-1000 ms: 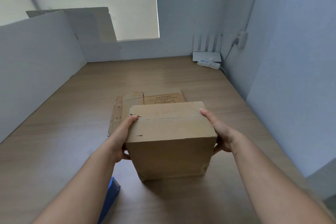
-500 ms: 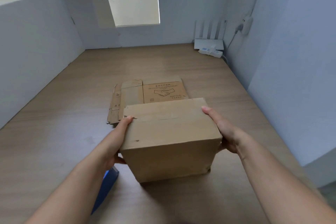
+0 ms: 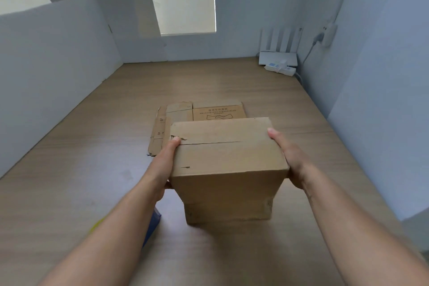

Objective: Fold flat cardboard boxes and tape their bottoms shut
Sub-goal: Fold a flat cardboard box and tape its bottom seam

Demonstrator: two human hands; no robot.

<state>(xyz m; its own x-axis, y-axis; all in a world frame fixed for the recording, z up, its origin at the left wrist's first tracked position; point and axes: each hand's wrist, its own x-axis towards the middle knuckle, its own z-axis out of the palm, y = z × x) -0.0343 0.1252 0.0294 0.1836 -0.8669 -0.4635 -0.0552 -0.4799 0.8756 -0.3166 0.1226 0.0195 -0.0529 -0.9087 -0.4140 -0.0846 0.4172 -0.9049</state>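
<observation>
A folded brown cardboard box is in the middle of the wooden table, its closed flaps facing up with a seam running across them. My left hand presses flat against the box's left side, fingers straight and the thumb at the near corner. On the right side my right hand presses the same way, one fingertip at the top edge. The box is held between both palms. Its lower edge is blurred. Behind it lies a stack of flat cardboard boxes.
A blue object lies on the table under my left forearm. White foam boards wall the left and back sides. A white router and a power strip sit in the far right corner by the wall.
The box has tipped between my palms, so more of its near face shows. Both hands keep the same hold on its sides.
</observation>
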